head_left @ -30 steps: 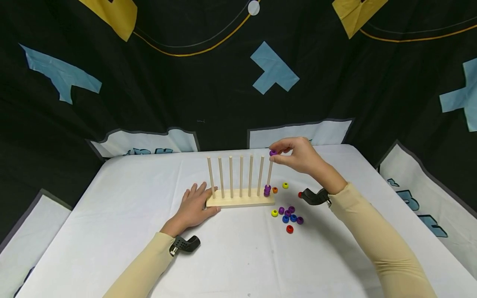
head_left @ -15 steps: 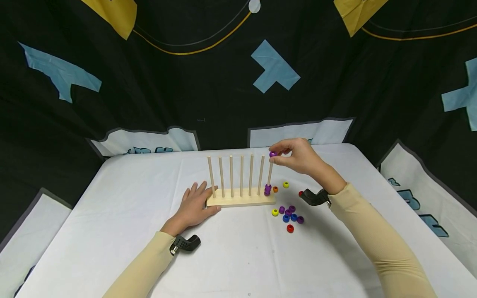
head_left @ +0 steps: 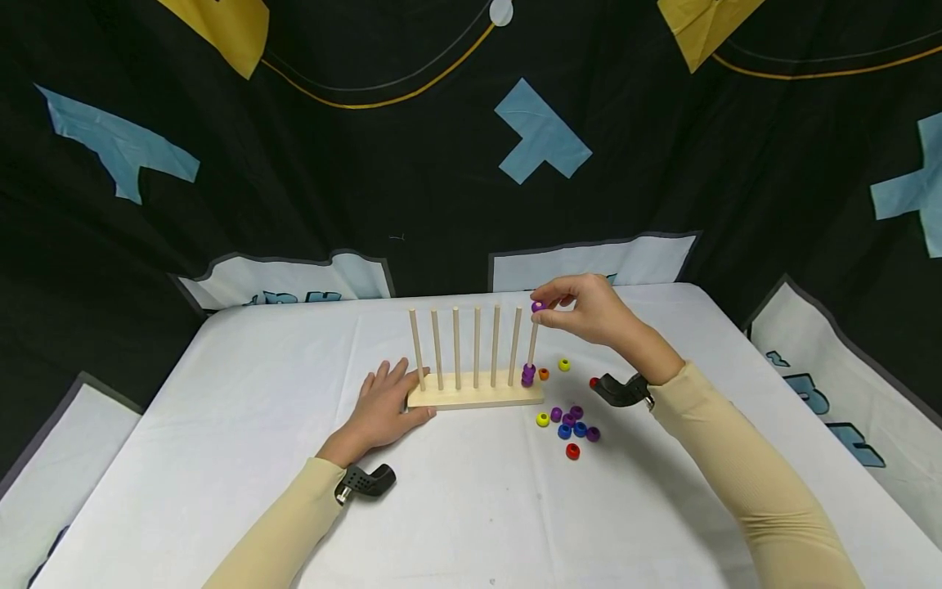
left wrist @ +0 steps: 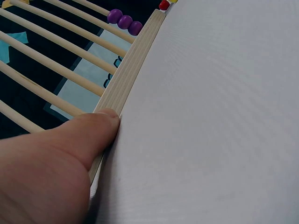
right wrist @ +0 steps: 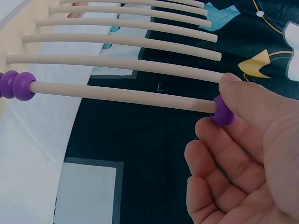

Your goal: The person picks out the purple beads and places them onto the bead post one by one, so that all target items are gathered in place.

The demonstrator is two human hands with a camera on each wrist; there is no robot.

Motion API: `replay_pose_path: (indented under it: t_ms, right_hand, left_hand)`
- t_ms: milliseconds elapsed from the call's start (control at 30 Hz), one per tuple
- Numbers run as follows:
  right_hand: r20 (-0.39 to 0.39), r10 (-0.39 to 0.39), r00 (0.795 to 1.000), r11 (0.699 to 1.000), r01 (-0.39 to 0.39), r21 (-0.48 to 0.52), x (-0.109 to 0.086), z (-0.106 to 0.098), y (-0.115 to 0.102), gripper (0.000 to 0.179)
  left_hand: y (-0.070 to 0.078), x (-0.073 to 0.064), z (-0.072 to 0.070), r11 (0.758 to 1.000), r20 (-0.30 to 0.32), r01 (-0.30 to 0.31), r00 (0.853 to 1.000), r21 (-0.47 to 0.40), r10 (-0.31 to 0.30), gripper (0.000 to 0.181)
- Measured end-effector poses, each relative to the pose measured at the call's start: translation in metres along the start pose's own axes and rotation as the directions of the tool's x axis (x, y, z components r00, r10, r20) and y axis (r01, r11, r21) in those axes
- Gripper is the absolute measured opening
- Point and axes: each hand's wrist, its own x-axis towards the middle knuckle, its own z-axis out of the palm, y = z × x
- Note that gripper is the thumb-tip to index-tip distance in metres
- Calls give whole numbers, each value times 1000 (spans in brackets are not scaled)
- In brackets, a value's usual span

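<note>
A wooden peg stand (head_left: 474, 395) with a row of upright pegs sits on the white table. My left hand (head_left: 381, 413) holds its left end, thumb along the front edge and index finger at the back; in the left wrist view the thumb (left wrist: 96, 126) presses the base's front face. At the rightmost peg (right wrist: 126, 95), my right hand (head_left: 585, 307) pinches a purple bead (right wrist: 223, 111) between thumb and fingers, and the peg's tip sits in the bead's hole. Three purple beads (left wrist: 124, 22) are stacked low on that same peg. The other pegs carry no beads.
Loose beads lie right of the stand: purple beads (head_left: 593, 434), blue beads (head_left: 564, 432), a red bead (head_left: 572, 451), a yellow bead (head_left: 542, 420) and an orange bead (head_left: 544, 375). Another red bead (head_left: 593, 383) is by the right wrist camera (head_left: 621, 390). A dark patterned curtain (head_left: 412, 188) hangs behind.
The pinched purple bead has come down very slightly at the top of the rightmost peg, together with my right hand. My left hand has stayed on the stand's end.
</note>
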Motion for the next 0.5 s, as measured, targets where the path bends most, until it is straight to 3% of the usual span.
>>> replay_pose_path:
  t_ms: [500]
  right_hand:
    - [9,-5,1000,1000,5,7,0,-1,4,29]
  left_hand:
    - [0,0,0,1000,3,-3,1000,-6,3,68]
